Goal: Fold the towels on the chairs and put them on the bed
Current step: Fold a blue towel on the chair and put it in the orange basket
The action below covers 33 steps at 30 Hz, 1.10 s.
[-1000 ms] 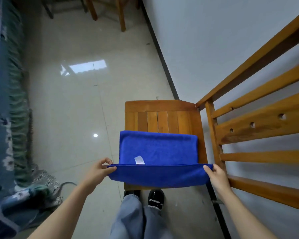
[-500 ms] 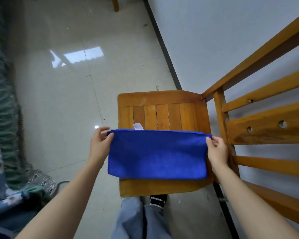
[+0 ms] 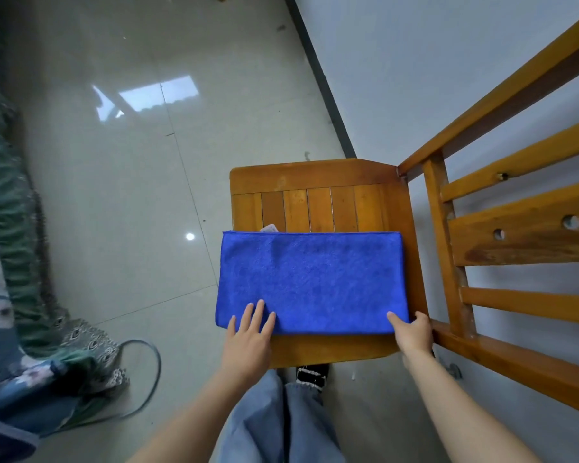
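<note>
Right at the near edge of the chair seat [image 3: 315, 182], a dark shoe [image 3: 311, 375] pokes out under it, so the person stands tight against the work. The left hand [image 3: 248, 339] lies flat, fingers straight, pressing the blue towel [image 3: 311, 282] at the seat's near-left corner, most likely to pin the layers so they don't slide. The right hand [image 3: 413, 335] grips the towel at the seat's near-right corner, thumb on top and fingers curled round the edge, ready, I'd judge, to carry that end across. The towel is a long band across the seat's near half, folded once by the look of it, with a white label [image 3: 269, 228] peeping from its far edge. Bare slats show on the seat's far half. Well off the seat's left side, the bed [image 3: 0, 228] waits for the finished fold.
</note>
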Motion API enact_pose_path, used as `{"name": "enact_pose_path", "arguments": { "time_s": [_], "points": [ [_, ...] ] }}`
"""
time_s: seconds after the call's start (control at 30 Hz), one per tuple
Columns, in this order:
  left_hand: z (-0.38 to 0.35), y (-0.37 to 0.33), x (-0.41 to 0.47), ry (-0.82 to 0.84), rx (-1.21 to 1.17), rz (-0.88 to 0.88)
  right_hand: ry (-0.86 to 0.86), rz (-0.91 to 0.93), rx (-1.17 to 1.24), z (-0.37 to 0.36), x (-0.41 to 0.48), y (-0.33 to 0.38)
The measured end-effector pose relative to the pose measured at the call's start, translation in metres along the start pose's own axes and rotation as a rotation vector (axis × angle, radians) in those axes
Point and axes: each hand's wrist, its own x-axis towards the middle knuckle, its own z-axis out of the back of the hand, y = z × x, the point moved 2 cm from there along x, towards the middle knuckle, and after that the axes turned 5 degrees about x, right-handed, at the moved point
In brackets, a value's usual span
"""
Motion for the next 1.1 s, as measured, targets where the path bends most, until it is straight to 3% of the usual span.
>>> {"name": "enact_pose_path", "arguments": {
  "time_s": [0.13,0.23,0.3,0.37,0.43,0.5,0.57,0.67,0.83,0.93,1.03,1.1],
  "points": [
    [0.004,0.006,0.0,0.014,0.043,0.01,0.01,-0.044,0.035,0.006,0.0,0.006],
    [0.017,0.006,-0.005,0.051,-0.079,0.029,-0.158,0.104,-0.125,0.012,-0.012,0.01],
    [0.017,0.012,-0.007,0.065,-0.194,0.147,-0.299,0.198,-0.107,0.014,-0.028,0.014],
    [0.017,0.02,-0.007,0.054,-0.453,0.331,-0.383,0.284,-0.061,0.012,-0.045,0.021],
    [0.024,0.027,-0.006,0.042,-0.89,0.492,-0.395,0.426,-0.039,0.002,-0.064,0.032],
    [0.029,0.029,-0.006,0.056,-1.361,0.548,-0.348,0.633,-0.02,-0.015,-0.089,0.041],
    [0.038,0.027,-0.009,0.082,-1.554,0.53,-0.239,0.889,-0.072,-0.04,-0.117,0.042],
    [0.043,0.027,-0.011,0.029,-1.528,0.493,0.0,1.098,-0.192,-0.08,-0.145,0.033],
    [0.037,0.031,-0.01,0.02,-1.611,0.475,0.368,0.829,-0.26,-0.117,-0.154,0.019],
    [0.04,0.033,-0.011,0.007,-1.761,0.507,0.512,0.911,-0.357,-0.121,-0.145,0.006],
    [0.031,0.033,-0.01,0.003,-1.671,0.485,0.454,1.018,-0.57,-0.109,-0.131,-0.001],
    [0.017,0.034,-0.01,-0.086,-1.229,0.483,0.243,1.102,-0.676,-0.099,-0.116,-0.003]
  ]
}}
